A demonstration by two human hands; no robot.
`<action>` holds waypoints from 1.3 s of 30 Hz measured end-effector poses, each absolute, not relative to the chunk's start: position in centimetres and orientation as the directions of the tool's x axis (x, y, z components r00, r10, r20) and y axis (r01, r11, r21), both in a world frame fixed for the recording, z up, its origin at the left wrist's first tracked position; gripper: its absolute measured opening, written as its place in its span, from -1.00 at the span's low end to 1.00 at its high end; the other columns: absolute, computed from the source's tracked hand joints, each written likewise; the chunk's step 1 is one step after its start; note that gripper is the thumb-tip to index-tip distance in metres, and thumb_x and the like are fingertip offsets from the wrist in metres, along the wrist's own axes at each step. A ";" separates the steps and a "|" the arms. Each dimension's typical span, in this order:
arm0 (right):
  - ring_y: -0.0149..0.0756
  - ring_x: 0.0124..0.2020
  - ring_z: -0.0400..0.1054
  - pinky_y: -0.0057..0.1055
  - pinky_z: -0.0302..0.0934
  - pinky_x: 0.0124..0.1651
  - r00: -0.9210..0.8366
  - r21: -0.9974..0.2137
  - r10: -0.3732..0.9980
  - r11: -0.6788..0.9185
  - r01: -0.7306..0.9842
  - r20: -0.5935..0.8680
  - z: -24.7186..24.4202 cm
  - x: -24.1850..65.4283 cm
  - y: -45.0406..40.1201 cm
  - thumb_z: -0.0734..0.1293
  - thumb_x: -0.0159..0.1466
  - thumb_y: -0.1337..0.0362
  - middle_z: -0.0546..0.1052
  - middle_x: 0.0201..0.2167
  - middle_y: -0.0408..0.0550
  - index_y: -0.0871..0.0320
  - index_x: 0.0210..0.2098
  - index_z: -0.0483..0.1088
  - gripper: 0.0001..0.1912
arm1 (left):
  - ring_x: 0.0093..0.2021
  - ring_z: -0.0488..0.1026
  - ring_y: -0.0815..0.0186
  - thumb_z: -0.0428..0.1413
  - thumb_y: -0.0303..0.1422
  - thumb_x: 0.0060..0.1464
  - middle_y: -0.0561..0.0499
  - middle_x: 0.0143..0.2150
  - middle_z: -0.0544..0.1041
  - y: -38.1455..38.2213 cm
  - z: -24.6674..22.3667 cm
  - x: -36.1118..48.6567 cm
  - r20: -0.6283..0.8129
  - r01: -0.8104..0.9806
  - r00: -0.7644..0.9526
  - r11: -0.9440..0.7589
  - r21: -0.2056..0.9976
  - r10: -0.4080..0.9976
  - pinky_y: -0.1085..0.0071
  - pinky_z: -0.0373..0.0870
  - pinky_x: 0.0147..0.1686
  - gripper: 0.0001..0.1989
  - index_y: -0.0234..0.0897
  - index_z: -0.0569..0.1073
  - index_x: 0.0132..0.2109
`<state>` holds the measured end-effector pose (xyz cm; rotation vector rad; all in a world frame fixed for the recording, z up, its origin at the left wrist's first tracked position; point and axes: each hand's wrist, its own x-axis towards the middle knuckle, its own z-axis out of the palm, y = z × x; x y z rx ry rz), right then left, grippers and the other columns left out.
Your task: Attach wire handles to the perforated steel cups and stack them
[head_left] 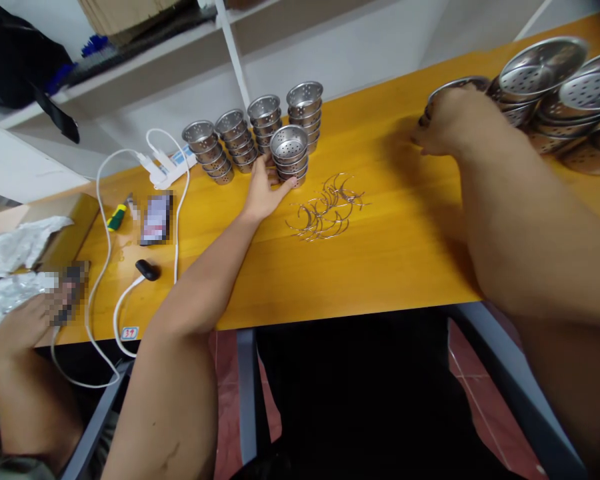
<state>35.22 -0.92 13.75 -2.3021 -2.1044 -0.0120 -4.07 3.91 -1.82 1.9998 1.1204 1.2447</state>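
My left hand (266,193) is wrapped round the base of a short stack of small perforated metal cups (289,148), with the thumb at its front. Behind it stand taller stacks of the same cups (201,143) in a row. On the right, my right hand (455,120) grips a wider metal cup (463,83) by its side; my hand covers much of it. Beside that are stacks of large perforated metal strainer cups (540,70). Thin curved metal wires (325,210) lie in a loose heap between my hands.
A white power strip (167,172) with cables stands at the back left. Near it lie a blurred packet (157,219), a green-yellow tool handle (117,218) and a black mouse-like object (147,270). Another person's hand (35,307) holds a blurred device at the left edge.
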 end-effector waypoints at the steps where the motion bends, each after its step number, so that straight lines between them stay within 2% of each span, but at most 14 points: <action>1: 0.47 0.48 0.56 0.02 0.46 0.26 0.114 -0.007 0.993 -0.114 0.993 0.017 13.6 35.2 -0.7 0.46 0.67 0.33 0.55 0.35 0.94 0.74 0.34 0.58 -0.51 | 0.36 0.63 -0.10 0.35 0.62 0.08 -0.35 0.54 0.39 3.8 -1.8 -4.1 0.464 0.371 0.235 -0.520 0.769 0.854 -0.11 0.77 0.29 0.21 -0.01 0.19 0.53; 4: 0.36 0.50 0.57 -0.06 0.47 0.30 0.170 0.050 0.985 -0.170 0.984 0.002 13.9 34.5 -1.0 0.41 0.68 0.40 0.64 0.37 0.71 0.58 0.34 0.63 -0.62 | 0.34 0.62 -0.07 0.30 0.63 0.11 -0.34 0.52 0.37 3.8 -1.9 -4.0 0.467 0.381 0.246 -0.528 0.759 0.849 -0.07 0.76 0.27 0.17 -0.01 0.20 0.51; 7: 0.26 0.44 0.64 -0.13 0.48 0.25 0.216 0.027 0.975 -0.218 0.976 0.042 14.6 33.7 -1.7 0.39 0.68 0.39 0.68 0.37 0.56 0.44 0.36 0.65 -0.63 | 0.34 0.62 -0.05 0.31 0.58 0.18 -0.32 0.52 0.36 3.9 -2.2 -4.1 0.474 0.396 0.249 -0.535 0.746 0.845 -0.05 0.75 0.28 0.11 0.01 0.20 0.53; 12: 0.12 0.44 0.63 -0.12 0.43 0.32 0.298 -0.284 0.920 -0.223 0.933 0.255 14.5 33.2 -1.8 0.35 0.61 0.53 0.71 0.34 0.48 0.32 0.33 0.74 -0.57 | 0.56 0.47 -0.18 0.27 0.60 0.20 -0.37 0.60 0.30 4.3 -2.3 -4.2 0.560 0.445 0.247 -0.606 0.660 0.791 -0.19 0.59 0.54 0.19 -0.03 0.13 0.62; 14: 0.13 0.44 0.63 -0.11 0.45 0.39 0.244 -0.355 0.866 -0.084 0.931 0.437 14.0 33.1 -1.6 0.36 0.59 0.56 0.67 0.40 0.47 0.32 0.33 0.74 -0.56 | 0.69 0.34 -0.22 0.22 0.60 0.24 -0.37 0.67 0.23 4.2 -1.7 -4.3 0.599 0.479 0.236 -0.627 0.614 0.766 -0.24 0.43 0.67 0.22 -0.02 0.05 0.68; 17: 0.17 0.35 0.65 -0.04 0.49 0.39 -0.002 -0.323 0.702 0.330 0.887 0.712 12.9 32.4 -1.7 0.42 0.52 0.51 0.69 0.33 0.46 0.37 0.24 0.75 -0.63 | 0.84 0.11 -0.24 0.20 0.56 0.30 -0.32 0.76 0.11 3.4 0.2 -4.4 0.654 0.519 0.177 -0.634 0.573 0.736 -0.26 0.18 0.82 0.23 0.06 -0.09 0.75; 19: 0.18 0.25 0.67 0.06 0.54 0.31 -0.160 -0.274 0.592 0.575 0.771 0.790 12.0 31.0 -2.3 0.41 0.58 0.30 0.74 0.20 0.41 0.26 0.19 0.76 -0.67 | 0.91 -0.10 -0.27 0.25 0.54 0.28 -0.28 0.81 0.03 2.4 1.8 -4.2 0.696 0.517 0.160 -0.660 0.545 0.700 -0.27 -0.03 0.90 0.26 0.07 -0.12 0.75; 22: 0.16 0.16 0.66 0.15 0.59 0.22 -0.311 -0.314 0.585 0.727 0.610 0.749 10.8 27.6 -4.5 0.27 0.72 -0.09 0.74 0.16 0.27 0.00 0.22 0.73 -0.53 | 0.94 -0.25 -0.33 0.33 0.54 0.19 -0.25 0.86 -0.04 0.5 3.9 -3.6 0.722 0.547 0.225 -0.698 0.461 0.654 -0.34 -0.24 0.93 0.32 0.03 -0.05 0.74; 23: 0.15 0.17 0.66 0.16 0.59 0.23 -0.361 -0.330 0.595 0.748 0.576 0.718 10.4 26.4 -5.4 0.24 0.74 -0.14 0.73 0.20 0.24 -0.02 0.24 0.73 -0.49 | 0.94 -0.25 -0.34 0.36 0.53 0.16 -0.23 0.86 -0.01 -0.1 4.4 -3.3 0.725 0.558 0.269 -0.717 0.419 0.634 -0.37 -0.29 0.94 0.33 0.02 -0.03 0.74; 26: 0.05 -0.01 0.68 0.04 0.61 0.04 -0.490 -0.306 0.536 0.826 0.473 0.688 9.7 23.4 -7.8 0.23 0.73 -0.14 0.73 0.15 0.14 -0.04 0.22 0.75 -0.48 | 0.91 -0.08 -0.30 0.43 0.44 0.14 -0.17 0.83 0.15 -1.7 5.3 -2.6 0.735 0.546 0.382 -0.779 0.309 0.560 -0.36 -0.40 0.97 0.27 0.07 0.05 0.72; 30: 0.00 -0.07 0.64 -0.04 0.56 -0.08 -0.578 -0.319 0.536 0.840 0.439 0.616 9.4 22.2 -8.7 0.21 0.72 -0.20 0.69 0.12 0.10 -0.09 0.25 0.74 -0.45 | 0.89 0.05 -0.22 0.43 0.31 0.20 0.03 0.77 0.33 -2.3 5.7 -2.3 0.610 0.517 0.417 -0.728 0.451 0.674 -0.31 -0.40 1.01 -0.04 0.22 0.31 0.58; 32: 0.02 -0.04 0.63 -0.05 0.54 -0.08 -0.608 -0.317 0.557 0.828 0.462 0.566 9.4 22.5 -8.4 0.19 0.71 -0.26 0.67 0.14 0.09 -0.12 0.25 0.73 -0.41 | 0.85 0.16 -0.24 0.42 0.30 0.21 0.03 0.71 0.43 -1.9 5.5 -2.4 0.594 0.509 0.437 -0.730 0.455 0.675 -0.36 -0.35 1.00 -0.10 0.22 0.37 0.54; 36: -0.02 -0.08 0.61 -0.12 0.47 -0.15 -0.654 -0.257 0.541 0.836 0.484 0.528 9.0 23.1 -7.5 0.16 0.72 -0.29 0.65 0.14 0.09 -0.09 0.12 0.75 -0.37 | 0.69 0.38 -0.19 0.41 0.31 0.21 0.00 0.64 0.51 -1.0 4.7 -2.5 0.641 0.475 0.532 -0.821 0.316 0.554 -0.38 -0.22 0.99 -0.01 0.18 0.28 0.61; 39: 0.00 -0.07 0.61 -0.10 0.49 -0.11 -0.652 -0.250 0.558 0.824 0.509 0.513 8.7 23.3 -7.2 0.16 0.72 -0.30 0.66 0.16 0.09 -0.07 0.16 0.74 -0.36 | 0.68 0.39 -0.19 0.39 0.31 0.26 -0.01 0.67 0.49 -0.7 4.4 -2.5 0.621 0.445 0.578 -0.843 0.303 0.529 -0.38 -0.20 0.99 0.01 0.17 0.21 0.65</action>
